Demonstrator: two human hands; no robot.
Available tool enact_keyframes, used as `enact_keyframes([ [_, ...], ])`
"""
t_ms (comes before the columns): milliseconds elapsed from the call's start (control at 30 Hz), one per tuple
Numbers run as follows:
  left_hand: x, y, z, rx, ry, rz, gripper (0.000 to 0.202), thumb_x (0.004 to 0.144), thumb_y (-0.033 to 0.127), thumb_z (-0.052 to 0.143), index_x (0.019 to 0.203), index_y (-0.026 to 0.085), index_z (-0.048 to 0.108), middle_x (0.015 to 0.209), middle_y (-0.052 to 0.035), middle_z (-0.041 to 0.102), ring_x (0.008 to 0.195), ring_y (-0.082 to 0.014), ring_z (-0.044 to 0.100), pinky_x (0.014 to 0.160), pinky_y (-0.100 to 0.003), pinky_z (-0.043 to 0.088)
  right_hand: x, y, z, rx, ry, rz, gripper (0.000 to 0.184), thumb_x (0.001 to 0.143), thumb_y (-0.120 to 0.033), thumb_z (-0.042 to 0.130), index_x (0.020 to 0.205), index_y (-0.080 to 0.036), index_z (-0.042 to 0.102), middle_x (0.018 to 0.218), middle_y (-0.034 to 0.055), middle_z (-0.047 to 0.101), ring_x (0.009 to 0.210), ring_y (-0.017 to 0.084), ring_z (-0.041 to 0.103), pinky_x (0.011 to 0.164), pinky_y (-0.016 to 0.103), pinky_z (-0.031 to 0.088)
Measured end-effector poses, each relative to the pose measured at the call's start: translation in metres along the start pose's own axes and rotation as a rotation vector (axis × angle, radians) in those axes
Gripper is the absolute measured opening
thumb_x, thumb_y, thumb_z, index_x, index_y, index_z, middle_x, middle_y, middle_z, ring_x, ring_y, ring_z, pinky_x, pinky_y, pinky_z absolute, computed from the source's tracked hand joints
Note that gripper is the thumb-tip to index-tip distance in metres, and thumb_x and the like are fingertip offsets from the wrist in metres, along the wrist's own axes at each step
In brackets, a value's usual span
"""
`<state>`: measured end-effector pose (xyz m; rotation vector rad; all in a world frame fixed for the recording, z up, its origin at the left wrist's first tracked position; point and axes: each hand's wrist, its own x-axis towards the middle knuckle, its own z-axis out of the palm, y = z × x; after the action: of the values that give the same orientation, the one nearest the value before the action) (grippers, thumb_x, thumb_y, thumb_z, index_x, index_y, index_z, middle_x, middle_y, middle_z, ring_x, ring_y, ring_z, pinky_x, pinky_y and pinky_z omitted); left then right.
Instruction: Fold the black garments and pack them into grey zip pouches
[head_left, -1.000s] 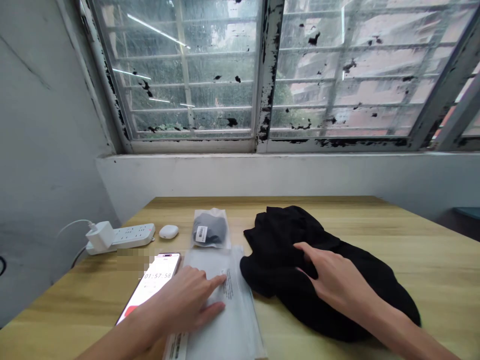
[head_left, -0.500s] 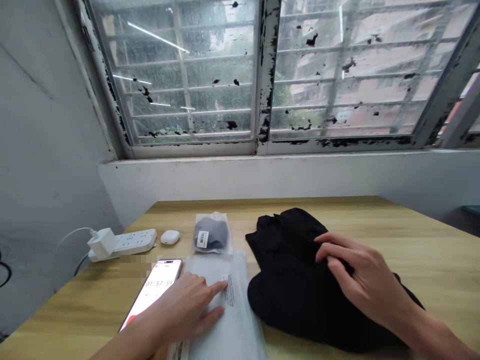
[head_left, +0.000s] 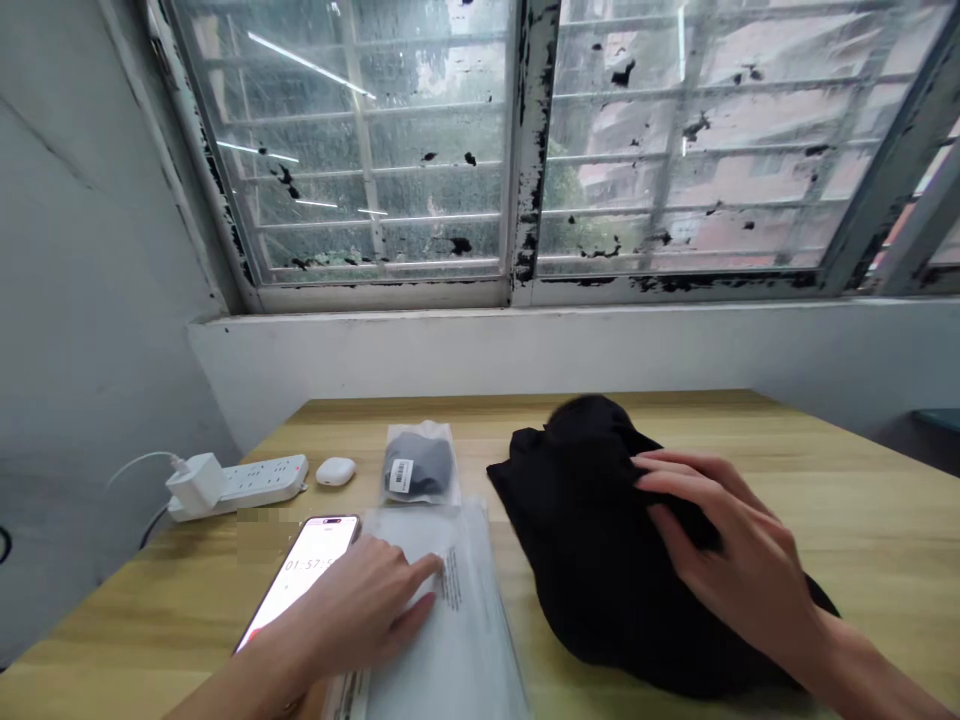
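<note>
A crumpled black garment (head_left: 600,560) lies on the wooden table (head_left: 862,500) right of centre. My right hand (head_left: 727,560) is on top of it, fingers curled and pinching a fold of the cloth, and the garment's far edge is raised and blurred. A flat clear plastic bag (head_left: 457,640) with small printed text lies to the left of the garment. My left hand (head_left: 360,610) rests flat on that bag, with the fingers stretched out and the index finger pointing at the print.
A phone (head_left: 304,570) showing a timer lies left of the bag. Behind it are a white power strip (head_left: 255,478) with a charger plugged in, a white earbud case (head_left: 335,470) and a small bagged grey item (head_left: 418,468). A wall and window stand beyond the table.
My right hand has slid right and away across the black garment and gathered a fold, bunching the cloth and lifting its far edge. My left hand has stayed on the bag.
</note>
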<state>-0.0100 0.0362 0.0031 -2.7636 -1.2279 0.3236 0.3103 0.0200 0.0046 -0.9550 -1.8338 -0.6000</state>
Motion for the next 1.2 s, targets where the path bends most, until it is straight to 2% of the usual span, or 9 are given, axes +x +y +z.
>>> enact_keyframes([
  [100, 0.000, -0.002, -0.001, 0.023, 0.031, -0.007, 0.028, 0.099, 0.019, 0.040, 0.102, 0.019, 0.068, 0.071, -0.0079, 0.074, 0.066, -0.0284, 0.072, 0.060, -0.033, 0.048, 0.002, -0.004, -0.003, -0.020, -0.012, -0.001, 0.026, 0.086, -0.003, 0.049, 0.092, -0.028, 0.055, 0.097, 0.0035, 0.075, 0.102, 0.029, 0.067, 0.083, 0.043, 0.054],
  [200, 0.001, -0.003, 0.000, 0.017, 0.073, 0.006, 0.027, 0.096, 0.016, 0.040, 0.090, 0.019, 0.066, 0.067, -0.0075, 0.072, 0.061, -0.0280, 0.071, 0.056, -0.031, 0.045, 0.003, -0.005, -0.003, -0.065, -0.106, -0.003, 0.023, 0.081, -0.004, 0.048, 0.083, -0.027, 0.051, 0.096, 0.0032, 0.075, 0.096, 0.029, 0.066, 0.081, 0.044, 0.052],
  [300, 0.002, -0.003, 0.001, 0.005, 0.092, 0.017, 0.025, 0.094, 0.015, 0.042, 0.086, 0.019, 0.065, 0.065, -0.0069, 0.072, 0.059, -0.0269, 0.071, 0.054, -0.030, 0.043, 0.000, -0.005, 0.000, -0.060, -0.227, 0.047, 0.008, 0.085, -0.019, 0.056, 0.091, -0.025, 0.057, 0.096, 0.0060, 0.072, 0.086, 0.027, 0.067, 0.076, 0.041, 0.055],
  [433, 0.000, -0.002, 0.002, 0.032, 0.064, 0.011, 0.024, 0.095, 0.015, 0.043, 0.088, 0.019, 0.065, 0.068, -0.0069, 0.073, 0.061, -0.0263, 0.071, 0.054, -0.029, 0.041, -0.011, -0.003, 0.010, -0.190, -0.382, 0.120, 0.029, 0.080, -0.039, 0.071, 0.103, -0.023, 0.061, 0.092, 0.0069, 0.071, 0.082, 0.029, 0.069, 0.063, 0.038, 0.056],
  [567, -0.001, -0.001, 0.004, -0.008, 0.128, 0.048, 0.024, 0.096, 0.016, 0.042, 0.085, 0.020, 0.064, 0.063, -0.0046, 0.070, 0.056, -0.0243, 0.069, 0.052, -0.028, 0.038, -0.020, -0.001, 0.018, -0.166, -0.526, 0.107, 0.009, 0.080, -0.019, 0.068, 0.084, -0.024, 0.062, 0.075, 0.0011, 0.069, 0.068, 0.024, 0.069, 0.055, 0.033, 0.053],
  [633, 0.000, -0.002, 0.006, -0.012, 0.150, 0.062, 0.025, 0.095, 0.016, 0.041, 0.083, 0.020, 0.063, 0.062, -0.0037, 0.069, 0.054, -0.0233, 0.068, 0.051, -0.028, 0.036, -0.018, 0.000, 0.017, -0.103, -0.482, 0.108, 0.012, 0.084, -0.012, 0.060, 0.082, -0.024, 0.061, 0.074, 0.0007, 0.069, 0.065, 0.022, 0.069, 0.055, 0.032, 0.053],
  [733, 0.000, -0.003, 0.010, -0.002, 0.193, 0.068, 0.025, 0.097, 0.017, 0.040, 0.084, 0.020, 0.061, 0.062, -0.0033, 0.070, 0.053, -0.0227, 0.067, 0.049, -0.028, 0.031, -0.010, -0.001, 0.013, -0.035, -0.256, 0.123, 0.014, 0.092, -0.014, 0.052, 0.090, -0.025, 0.061, 0.081, 0.0028, 0.071, 0.070, 0.022, 0.071, 0.062, 0.034, 0.057],
  [867, 0.001, -0.004, 0.016, -0.090, 0.434, 0.079, 0.022, 0.100, 0.020, 0.037, 0.087, 0.022, 0.054, 0.058, 0.0017, 0.066, 0.046, -0.0192, 0.063, 0.049, -0.027, 0.028, -0.006, -0.003, 0.008, 0.012, -0.001, 0.111, 0.013, 0.096, -0.016, 0.053, 0.098, -0.027, 0.060, 0.088, 0.0026, 0.072, 0.078, 0.022, 0.073, 0.072, 0.034, 0.060],
  [1200, 0.002, -0.002, 0.012, -0.128, 0.736, 0.082, 0.018, 0.098, 0.022, 0.043, 0.082, 0.022, 0.049, 0.070, 0.0027, 0.063, 0.048, -0.0138, 0.055, 0.048, -0.027, 0.031, -0.020, -0.005, 0.011, 0.331, 0.121, 0.381, 0.002, 0.095, -0.029, 0.061, 0.095, -0.029, 0.063, 0.097, 0.0045, 0.073, 0.088, 0.025, 0.073, 0.077, 0.038, 0.061],
])
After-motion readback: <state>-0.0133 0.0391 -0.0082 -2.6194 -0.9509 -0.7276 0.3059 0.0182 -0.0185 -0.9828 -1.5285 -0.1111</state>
